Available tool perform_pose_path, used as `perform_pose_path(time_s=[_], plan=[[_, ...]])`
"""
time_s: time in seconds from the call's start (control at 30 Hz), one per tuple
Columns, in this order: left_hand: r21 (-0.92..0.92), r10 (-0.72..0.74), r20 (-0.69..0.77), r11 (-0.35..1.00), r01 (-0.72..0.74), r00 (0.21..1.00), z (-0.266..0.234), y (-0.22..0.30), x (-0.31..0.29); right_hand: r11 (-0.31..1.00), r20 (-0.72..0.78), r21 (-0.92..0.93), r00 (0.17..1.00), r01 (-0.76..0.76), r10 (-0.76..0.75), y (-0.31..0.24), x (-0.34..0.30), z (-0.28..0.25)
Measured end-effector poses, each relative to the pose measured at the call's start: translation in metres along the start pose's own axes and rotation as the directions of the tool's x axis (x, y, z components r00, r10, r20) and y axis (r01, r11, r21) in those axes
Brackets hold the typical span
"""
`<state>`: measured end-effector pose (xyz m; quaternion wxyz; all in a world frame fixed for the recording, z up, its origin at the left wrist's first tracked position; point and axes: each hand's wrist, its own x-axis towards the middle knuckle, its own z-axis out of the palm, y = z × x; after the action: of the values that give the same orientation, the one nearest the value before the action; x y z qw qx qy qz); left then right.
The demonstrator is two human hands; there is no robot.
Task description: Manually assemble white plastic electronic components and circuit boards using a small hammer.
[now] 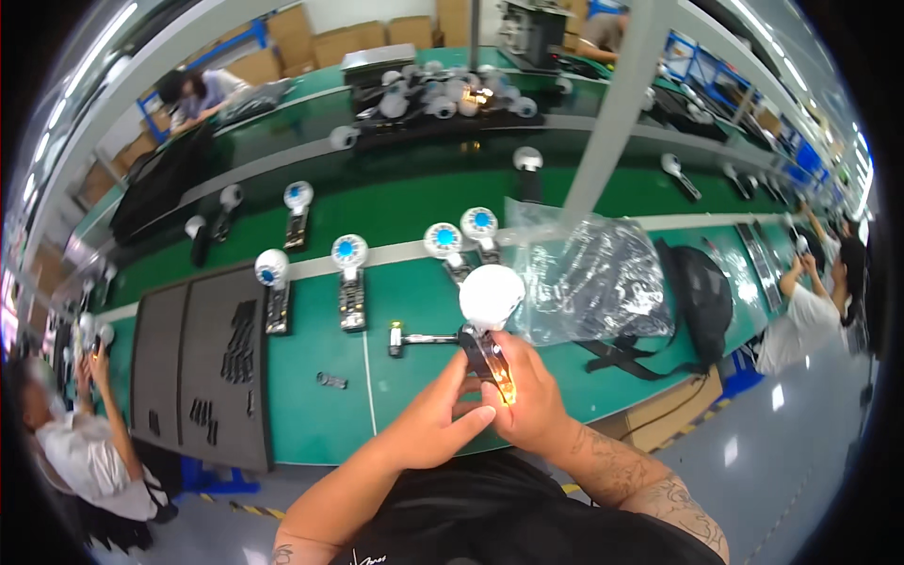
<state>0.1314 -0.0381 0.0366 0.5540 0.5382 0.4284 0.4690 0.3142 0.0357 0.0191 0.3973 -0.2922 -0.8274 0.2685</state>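
I hold a small handheld fan [490,299] with a round white head and a dark open handle over the near edge of the green bench [414,282]. My right hand [532,400] wraps the handle from below and from the right. My left hand [433,426] meets it from the left, fingertips pressing on the lower end of the handle, where a small orange part shows. A small hammer-like tool [419,338] lies on the bench just beyond my hands.
Several unfinished fans with blue centres [349,268] lie along the bench. A dark foam tray [212,367] with small black parts sits at left, and a small metal part [330,380]. Clear plastic bags [589,278] and a black bag [702,297] lie at right. Other people work at both sides.
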Motion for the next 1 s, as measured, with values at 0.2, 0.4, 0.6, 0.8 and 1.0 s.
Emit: perform_pose_path(time_s=[0.2,0.4,0.6,0.8,1.0], plan=[[0.503,0.11,-0.193,0.864,0.002,0.975,-0.023,-0.026,-0.07,0.988,-0.063,-0.135,0.995,-0.08,0.072,0.017,0.066,-0.065],[0.539,0.078,-0.283,0.837,0.091,0.956,-0.008,-0.052,-0.083,0.669,-0.342,-0.443,0.802,-0.598,0.49,0.102,0.085,-0.229],[0.626,0.147,0.331,0.705,-0.333,0.932,0.028,-0.046,0.032,0.753,-0.369,-0.414,0.851,-0.511,0.375,0.349,0.143,-0.285],[0.498,0.21,0.671,0.584,-0.641,0.712,0.077,-0.087,0.132,0.238,-0.198,-0.853,0.709,-0.465,0.677,0.476,0.212,-0.418],[0.582,0.059,0.765,0.361,-0.728,0.641,0.086,-0.079,0.16,0.252,-0.403,-0.726,0.692,-0.64,0.599,0.643,0.172,-0.524]])
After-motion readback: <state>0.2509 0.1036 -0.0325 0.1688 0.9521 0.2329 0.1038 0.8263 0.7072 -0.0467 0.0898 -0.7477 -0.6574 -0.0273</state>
